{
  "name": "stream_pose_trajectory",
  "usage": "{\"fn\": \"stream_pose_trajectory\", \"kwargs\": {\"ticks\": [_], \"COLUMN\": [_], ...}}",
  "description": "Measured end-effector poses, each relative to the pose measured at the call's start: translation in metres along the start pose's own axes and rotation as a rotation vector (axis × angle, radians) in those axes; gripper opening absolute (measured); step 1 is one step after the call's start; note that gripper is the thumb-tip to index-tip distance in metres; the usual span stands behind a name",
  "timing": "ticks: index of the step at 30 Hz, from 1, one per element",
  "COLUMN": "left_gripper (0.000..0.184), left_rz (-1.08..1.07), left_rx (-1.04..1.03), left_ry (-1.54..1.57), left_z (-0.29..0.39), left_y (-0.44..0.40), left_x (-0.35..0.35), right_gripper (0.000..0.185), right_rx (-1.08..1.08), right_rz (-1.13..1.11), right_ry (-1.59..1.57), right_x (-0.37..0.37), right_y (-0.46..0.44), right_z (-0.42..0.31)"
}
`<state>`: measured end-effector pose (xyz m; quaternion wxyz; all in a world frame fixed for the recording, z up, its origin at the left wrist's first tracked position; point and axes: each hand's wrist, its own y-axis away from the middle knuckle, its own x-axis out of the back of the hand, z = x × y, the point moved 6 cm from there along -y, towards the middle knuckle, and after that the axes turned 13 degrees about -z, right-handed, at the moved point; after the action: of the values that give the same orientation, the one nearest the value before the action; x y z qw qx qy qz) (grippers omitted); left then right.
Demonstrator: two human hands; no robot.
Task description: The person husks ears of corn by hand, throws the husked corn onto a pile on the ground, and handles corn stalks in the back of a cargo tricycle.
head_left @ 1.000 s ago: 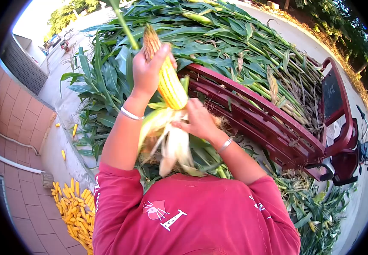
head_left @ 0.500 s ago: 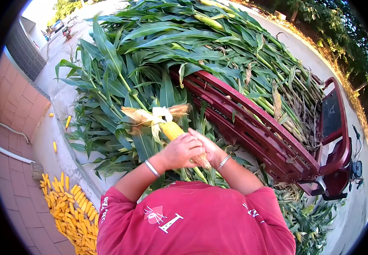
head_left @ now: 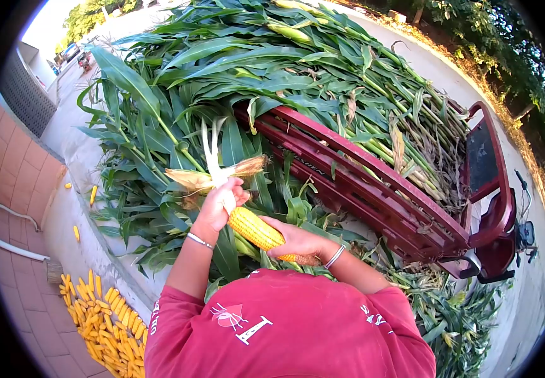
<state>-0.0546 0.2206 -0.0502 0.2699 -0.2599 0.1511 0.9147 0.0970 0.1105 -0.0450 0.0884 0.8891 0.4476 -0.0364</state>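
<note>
The fingers of my left hand (head_left: 220, 205) are wrapped around the husk end of a yellow corn ear (head_left: 253, 228); those of my right hand (head_left: 298, 242) grasp its tip end. The ear slants between them. Peeled husk (head_left: 187, 179) spreads just beyond my left hand. Farther out lie leafy cornstalks (head_left: 222, 63), a dark-red cargo tricycle (head_left: 373, 179) at right, and bare ears (head_left: 112, 327) heaped at lower left.
</note>
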Motion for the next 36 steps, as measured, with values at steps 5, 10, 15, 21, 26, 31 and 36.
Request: {"fn": "stream_pose_trajectory", "kwargs": {"ticks": [5,10,15,21,26,31,36], "left_gripper": [0.038,0.046,0.043,0.037,0.073,0.061,0.034], "left_rz": [0.042,0.156,0.179,0.026,0.226,-0.138,0.105], "left_rx": [-0.117,-0.353,-0.512,-0.129,0.395,0.478,0.531], "left_ry": [0.241,0.442,0.639,0.316,-1.067,0.125,0.488], "left_z": [0.012,0.017,0.028,0.034,-0.076,-0.159,-0.222], "left_y": [-0.005,-0.046,-0.093,-0.097,-0.049,-0.009,0.036], "left_x": [-0.017,-0.019,-0.003,0.049,0.081,-0.033,0.034], "right_gripper": [0.090,0.080,0.054,0.054,0.074,0.087,0.053], "right_rx": [0.052,0.144,0.424,0.436,0.234,-0.158,-0.190], "right_rz": [0.055,0.199,0.264,0.405,0.684,0.618,0.204], "right_ry": [-0.074,-0.469,-1.043,-0.946,-0.499,0.364,0.270], "right_x": [0.002,0.001,-0.015,0.012,0.043,0.047,0.024], "right_y": [0.012,0.015,-0.009,0.039,0.068,0.047,0.022], "right_z": [0.003,0.006,0.010,0.019,0.029,0.055,0.039]}}
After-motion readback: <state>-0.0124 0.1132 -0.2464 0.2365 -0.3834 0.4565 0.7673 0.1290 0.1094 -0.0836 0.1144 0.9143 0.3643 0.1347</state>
